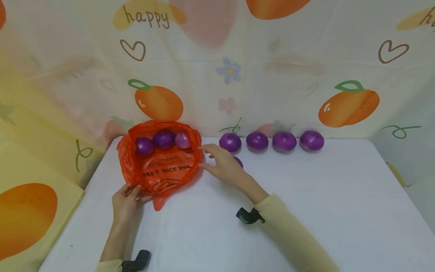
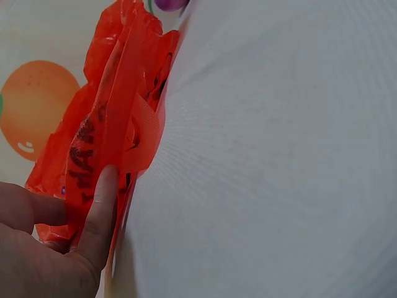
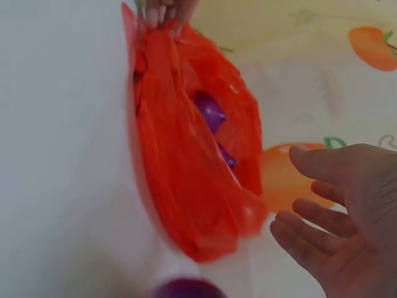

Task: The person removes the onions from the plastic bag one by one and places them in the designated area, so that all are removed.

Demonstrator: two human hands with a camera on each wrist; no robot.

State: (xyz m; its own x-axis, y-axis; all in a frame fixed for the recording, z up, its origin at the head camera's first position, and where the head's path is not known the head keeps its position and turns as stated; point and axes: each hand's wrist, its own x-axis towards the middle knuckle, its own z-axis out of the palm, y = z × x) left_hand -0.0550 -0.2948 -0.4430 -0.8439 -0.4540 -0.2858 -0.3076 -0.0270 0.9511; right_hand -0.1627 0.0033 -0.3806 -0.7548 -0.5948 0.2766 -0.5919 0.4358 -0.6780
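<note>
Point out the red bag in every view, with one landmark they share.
Head: the red bag is left of centre.
Left wrist: left side, from the top edge downward.
Right wrist: left of centre, nearly top to bottom.
Shared landmark: the left hand, gripping its edge.

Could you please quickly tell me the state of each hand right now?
Left hand: closed, holding the edge of the red bag.
Right hand: open, holding nothing, beside the bag.
</note>
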